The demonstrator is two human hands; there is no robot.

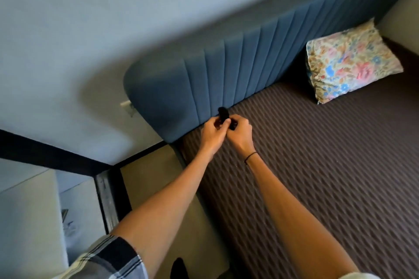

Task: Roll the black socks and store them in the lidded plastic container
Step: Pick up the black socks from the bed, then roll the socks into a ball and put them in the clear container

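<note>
Both my arms reach out over the near corner of the bed. My left hand (213,132) and my right hand (240,133) meet there, fingers closed around a small black sock bundle (223,113). Its top end sticks up above my fingers, in front of the blue headboard; the rest is hidden inside my hands. A dark shape (180,266) lies at the bottom edge of the view; I cannot tell what it is. The plastic container is not in view.
The bed has a brown ribbed cover (317,165) and a blue padded headboard (226,68). A floral pillow (349,61) leans at the far right. A pale wall and a dark floor trim (56,154) are to the left, beside the bed's edge.
</note>
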